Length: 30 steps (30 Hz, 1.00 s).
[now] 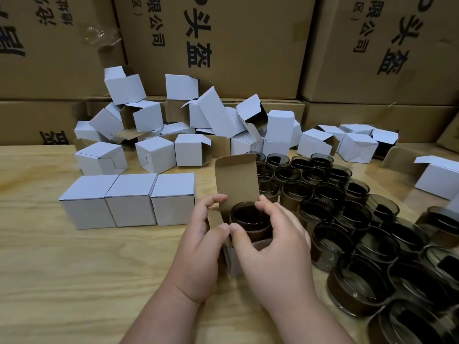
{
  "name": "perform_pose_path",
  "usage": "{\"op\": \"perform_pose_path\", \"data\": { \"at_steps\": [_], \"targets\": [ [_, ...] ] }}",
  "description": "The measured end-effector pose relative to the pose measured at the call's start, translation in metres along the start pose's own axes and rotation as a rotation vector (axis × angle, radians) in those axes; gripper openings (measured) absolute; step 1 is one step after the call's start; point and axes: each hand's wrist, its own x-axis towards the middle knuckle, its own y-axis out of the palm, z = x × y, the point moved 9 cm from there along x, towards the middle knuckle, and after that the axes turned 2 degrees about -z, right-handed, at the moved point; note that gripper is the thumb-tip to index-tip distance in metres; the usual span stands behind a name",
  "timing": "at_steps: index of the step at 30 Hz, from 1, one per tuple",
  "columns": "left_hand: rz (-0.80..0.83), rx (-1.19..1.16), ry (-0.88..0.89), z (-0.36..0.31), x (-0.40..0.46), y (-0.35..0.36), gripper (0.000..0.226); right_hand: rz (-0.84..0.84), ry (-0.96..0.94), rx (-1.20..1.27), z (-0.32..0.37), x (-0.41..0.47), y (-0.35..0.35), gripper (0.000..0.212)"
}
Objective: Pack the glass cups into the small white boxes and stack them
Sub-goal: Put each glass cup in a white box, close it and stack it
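Head view, from the left: bare wooden table runs wide and free from the near left edge up to a row of three closed white boxes standing side by side, walls touching. Behind them a loose heap of empty white boxes lies tumbled, flaps open, against the brown cartons that wall off the far side.

At centre, the left hand grips the left wall of an open small white box, fingers curled over a side flap, thumb pressed at the near rim. The box's tall lid flap stands upright behind. A dark glass cup sits partly inside the box, its rim above the opening. The right hand pinches that cup, thumb on the near side and fingers over the far rim.

To the right, unpacked glass cups crowd close together right down to the near right edge, leaving little free table there. More open boxes lie behind them.
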Motion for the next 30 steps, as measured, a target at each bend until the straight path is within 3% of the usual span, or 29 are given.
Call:
{"op": "perform_pose_path", "data": {
  "at_steps": [3,16,27,30],
  "targets": [
    [-0.008,0.019,-0.001,-0.0003,0.0003,-0.0002,0.049,0.043,0.008,-0.011,-0.0017,-0.0006,0.0047,0.031],
    [-0.002,0.046,0.033,-0.0004,0.0012,-0.0016,0.050,0.086,-0.004,-0.056,-0.0012,-0.0003,0.0073,0.038],
    [0.001,0.087,0.084,-0.0040,0.0004,-0.0015,0.048,0.085,-0.021,-0.026,-0.0034,0.0005,0.0084,0.055],
    [0.008,0.066,0.114,-0.0072,-0.0002,0.0003,0.045,0.050,-0.036,0.012,-0.0032,-0.0011,0.0072,0.040]
  ]
}}
